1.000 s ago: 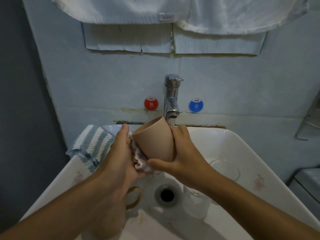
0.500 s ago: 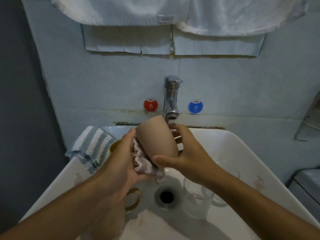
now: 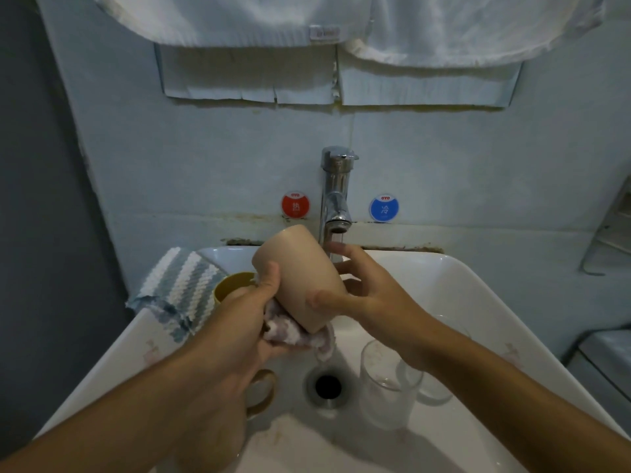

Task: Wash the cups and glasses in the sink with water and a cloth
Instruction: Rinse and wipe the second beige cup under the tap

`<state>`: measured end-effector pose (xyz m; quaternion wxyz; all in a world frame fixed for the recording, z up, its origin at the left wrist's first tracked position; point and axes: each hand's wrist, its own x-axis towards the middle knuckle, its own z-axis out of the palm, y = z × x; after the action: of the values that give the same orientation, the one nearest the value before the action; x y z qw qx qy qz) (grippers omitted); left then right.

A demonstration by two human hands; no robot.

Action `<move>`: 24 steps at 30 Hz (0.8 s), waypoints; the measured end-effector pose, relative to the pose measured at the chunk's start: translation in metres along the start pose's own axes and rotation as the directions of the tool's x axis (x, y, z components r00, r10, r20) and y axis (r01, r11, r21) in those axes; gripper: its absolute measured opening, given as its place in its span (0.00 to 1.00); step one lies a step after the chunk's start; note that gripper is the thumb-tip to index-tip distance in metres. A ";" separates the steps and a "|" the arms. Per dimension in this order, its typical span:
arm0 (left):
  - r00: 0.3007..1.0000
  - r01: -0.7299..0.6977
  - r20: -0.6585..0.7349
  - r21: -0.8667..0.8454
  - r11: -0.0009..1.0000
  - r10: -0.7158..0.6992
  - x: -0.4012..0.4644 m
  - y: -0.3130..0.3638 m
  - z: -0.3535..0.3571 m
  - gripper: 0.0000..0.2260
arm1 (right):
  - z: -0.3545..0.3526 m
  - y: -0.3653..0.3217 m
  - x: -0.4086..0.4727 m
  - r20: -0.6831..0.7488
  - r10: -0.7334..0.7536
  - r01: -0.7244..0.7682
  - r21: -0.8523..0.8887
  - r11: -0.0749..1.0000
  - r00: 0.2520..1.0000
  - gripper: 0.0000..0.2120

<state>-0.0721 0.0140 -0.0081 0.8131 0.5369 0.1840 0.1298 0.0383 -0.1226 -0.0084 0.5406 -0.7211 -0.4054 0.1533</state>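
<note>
Left hand (image 3: 249, 319) now grips beige plastic cup (image 3: 300, 278) plus wet cloth (image 3: 293, 332); right hand (image 3: 368, 298) has released, fingers spread, so scrubbing's probably ending.

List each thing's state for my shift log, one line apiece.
Beige cup: tilted, held off the basin.
Cloth: bunched under the cup.
Left hand: shut on cup and cloth.
Right hand: fingers spread, thumb on cup.
Tap: running.
Glass: upright in the sink.

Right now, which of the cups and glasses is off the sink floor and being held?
The beige cup, tilted under the tap, with both hands on it. The yellow cup, the handled mug and the clear glasses sit in the sink.
</note>
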 end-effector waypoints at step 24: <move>0.999 0.029 0.017 0.124 0.992 -0.031 0.002 -0.003 -0.001 0.27 | 0.009 0.004 0.005 -0.075 -0.052 0.064 0.169 0.984 0.996 0.32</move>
<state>-0.0712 0.0146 -0.0117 0.7817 0.5846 0.1921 0.1009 0.0369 -0.1137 -0.0140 0.6187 -0.6648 -0.3923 0.1464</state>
